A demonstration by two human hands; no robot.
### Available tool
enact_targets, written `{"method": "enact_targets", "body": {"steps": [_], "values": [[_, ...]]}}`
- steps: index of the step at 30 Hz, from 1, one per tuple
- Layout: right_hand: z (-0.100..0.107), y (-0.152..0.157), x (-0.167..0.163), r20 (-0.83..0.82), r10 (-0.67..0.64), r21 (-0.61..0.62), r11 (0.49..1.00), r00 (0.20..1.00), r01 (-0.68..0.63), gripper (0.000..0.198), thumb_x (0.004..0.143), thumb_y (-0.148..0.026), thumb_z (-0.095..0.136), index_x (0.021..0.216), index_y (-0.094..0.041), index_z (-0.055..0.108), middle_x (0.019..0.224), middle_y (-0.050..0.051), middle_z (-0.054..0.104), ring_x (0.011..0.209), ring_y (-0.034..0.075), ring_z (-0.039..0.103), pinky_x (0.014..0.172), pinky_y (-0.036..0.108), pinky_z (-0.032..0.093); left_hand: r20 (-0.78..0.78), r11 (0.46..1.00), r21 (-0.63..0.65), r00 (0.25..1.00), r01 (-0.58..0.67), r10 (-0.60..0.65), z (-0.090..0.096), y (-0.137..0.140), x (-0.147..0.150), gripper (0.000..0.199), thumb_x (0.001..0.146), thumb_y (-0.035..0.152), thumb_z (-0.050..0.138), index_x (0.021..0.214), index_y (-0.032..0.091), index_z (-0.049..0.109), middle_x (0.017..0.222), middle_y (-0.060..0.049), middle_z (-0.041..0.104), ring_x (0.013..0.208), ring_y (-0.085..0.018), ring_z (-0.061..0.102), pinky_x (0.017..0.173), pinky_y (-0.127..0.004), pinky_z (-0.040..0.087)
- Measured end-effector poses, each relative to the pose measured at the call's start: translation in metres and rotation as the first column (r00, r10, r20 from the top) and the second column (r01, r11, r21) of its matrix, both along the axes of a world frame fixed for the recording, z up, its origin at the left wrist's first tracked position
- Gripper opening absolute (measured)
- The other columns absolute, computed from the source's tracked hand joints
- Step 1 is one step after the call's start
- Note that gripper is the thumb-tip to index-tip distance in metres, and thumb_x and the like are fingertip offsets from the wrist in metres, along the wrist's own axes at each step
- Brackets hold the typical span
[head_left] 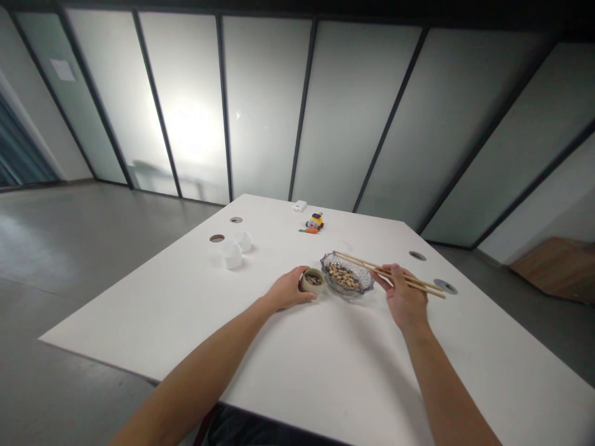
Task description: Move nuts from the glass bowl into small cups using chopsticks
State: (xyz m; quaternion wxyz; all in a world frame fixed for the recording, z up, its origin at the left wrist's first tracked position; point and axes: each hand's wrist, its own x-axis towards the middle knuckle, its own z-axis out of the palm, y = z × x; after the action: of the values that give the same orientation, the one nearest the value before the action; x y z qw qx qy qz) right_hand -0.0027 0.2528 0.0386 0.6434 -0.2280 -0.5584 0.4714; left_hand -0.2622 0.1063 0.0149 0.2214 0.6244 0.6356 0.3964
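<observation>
My left hand (290, 290) is wrapped round a small pale cup (307, 287) standing on the table, with dark, seed-like pieces (313, 280) inside. Right beside the cup sits a clear glass bowl (365, 288) with a scalloped rim. It holds a heap of tan nuts, perhaps peanuts (343, 276), with darker bits among them. In my right hand (403, 297) is a pair of wooden chopsticks (421, 284), slanting left over the bowl. Their tips reach the bowl's far rim, and I see nothing pinched between them.
Two clear plastic containers (231, 255) stand on the white table (162, 322) to the left. Farther back are a yellow and grey toy vehicle (316, 221), a small orange carrot-shaped thing (309, 231) and a white box-like object (300, 205). Several round cable holes pierce the tabletop.
</observation>
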Motion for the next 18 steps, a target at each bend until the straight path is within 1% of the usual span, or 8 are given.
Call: {"method": "enact_targets", "body": {"steps": [2, 5, 7, 9, 12, 14, 16, 18], "values": [[0.0, -0.002, 0.0, 0.026, 0.049, 0.003, 0.999, 0.998, -0.049, 0.036, 0.086, -0.058, 0.079, 0.079, -0.023, 0.071, 0.084, 0.002, 0.075, 0.082, 0.021, 0.076, 0.081, 0.048, 0.07, -0.002, 1.0, 0.0, 1.0, -0.006, 0.006, -0.001, 0.0, 0.0, 0.073, 0.074, 0.037, 0.088, 0.14, 0.024, 0.06, 0.135, -0.011, 0.072, 0.114, -0.031, 0.071, 0.1, -0.041, 0.057], [0.001, -0.007, -0.002, 0.128, 0.103, 0.002, 0.995, 0.986, -0.104, 0.04, 0.084, -0.062, 0.079, 0.079, -0.023, 0.072, 0.082, 0.004, 0.075, 0.079, 0.022, 0.076, 0.072, 0.043, 0.071, -0.008, 1.0, 0.003, 1.0, -0.003, 0.003, -0.001, 0.0, 0.0, 0.073, 0.074, 0.038, 0.087, 0.14, 0.025, 0.059, 0.135, -0.011, 0.071, 0.115, -0.031, 0.071, 0.1, -0.041, 0.057], [0.003, -0.011, -0.004, 0.187, 0.106, -0.002, 0.994, 0.977, -0.107, 0.043, 0.083, -0.065, 0.078, 0.078, -0.023, 0.071, 0.081, 0.004, 0.075, 0.077, 0.023, 0.076, 0.066, 0.041, 0.07, -0.013, 1.0, 0.003, 1.0, 0.0, 0.0, -0.001, 0.0, 0.0, 0.073, 0.074, 0.038, 0.087, 0.141, 0.025, 0.059, 0.135, -0.011, 0.071, 0.114, -0.031, 0.071, 0.099, -0.041, 0.057], [0.004, -0.013, -0.005, 0.186, 0.073, 0.002, 0.997, 0.98, -0.074, 0.044, 0.084, -0.066, 0.076, 0.078, -0.023, 0.07, 0.081, 0.004, 0.074, 0.076, 0.023, 0.076, 0.064, 0.041, 0.07, -0.018, 1.0, -0.001, 1.0, -0.002, 0.002, -0.002, 0.0, -0.001, 0.073, 0.075, 0.038, 0.086, 0.141, 0.024, 0.059, 0.135, -0.011, 0.071, 0.113, -0.031, 0.071, 0.099, -0.042, 0.057], [0.003, -0.009, -0.003, 0.127, -0.049, 0.004, 0.999, 0.991, 0.048, 0.043, 0.088, -0.064, 0.072, 0.08, -0.022, 0.069, 0.08, 0.003, 0.074, 0.075, 0.022, 0.076, 0.07, 0.042, 0.069, -0.018, 1.0, -0.012, 1.0, -0.006, 0.006, -0.003, 0.001, -0.001, 0.073, 0.075, 0.037, 0.086, 0.142, 0.023, 0.059, 0.136, -0.012, 0.071, 0.113, -0.031, 0.071, 0.1, -0.042, 0.056], [0.001, -0.005, 0.0, 0.16, -0.165, 0.012, 0.986, 0.973, 0.165, 0.045, 0.089, -0.065, 0.07, 0.084, -0.021, 0.069, 0.082, 0.005, 0.075, 0.075, 0.022, 0.076, 0.072, 0.042, 0.067, -0.015, 1.0, -0.017, 1.0, -0.006, 0.006, -0.003, 0.002, -0.001, 0.074, 0.075, 0.036, 0.086, 0.143, 0.022, 0.058, 0.136, -0.013, 0.071, 0.113, -0.031, 0.071, 0.099, -0.042, 0.056], [-0.001, -0.001, 0.004, 0.271, -0.29, 0.08, 0.957, 0.918, 0.279, 0.048, 0.089, -0.068, 0.067, 0.089, -0.02, 0.071, 0.085, 0.007, 0.076, 0.075, 0.023, 0.075, 0.07, 0.04, 0.064, -0.014, 1.0, -0.018, 1.0, -0.006, 0.006, -0.003, 0.002, -0.001, 0.075, 0.075, 0.036, 0.087, 0.143, 0.022, 0.057, 0.137, -0.013, 0.071, 0.114, -0.031, 0.071, 0.1, -0.042, 0.056], [-0.003, 0.0, 0.005, 0.377, -0.413, 0.223, 0.909, 0.829, 0.352, 0.053, 0.091, -0.072, 0.062, 0.089, -0.02, 0.072, 0.087, 0.009, 0.076, 0.077, 0.024, 0.074, 0.072, 0.039, 0.061, -0.017, 1.0, -0.012, 1.0, -0.01, 0.01, -0.004, 0.002, -0.001, 0.073, 0.075, 0.036, 0.087, 0.141, 0.023, 0.058, 0.137, -0.012, 0.071, 0.115, -0.031, 0.071, 0.1, -0.042, 0.056]]}}
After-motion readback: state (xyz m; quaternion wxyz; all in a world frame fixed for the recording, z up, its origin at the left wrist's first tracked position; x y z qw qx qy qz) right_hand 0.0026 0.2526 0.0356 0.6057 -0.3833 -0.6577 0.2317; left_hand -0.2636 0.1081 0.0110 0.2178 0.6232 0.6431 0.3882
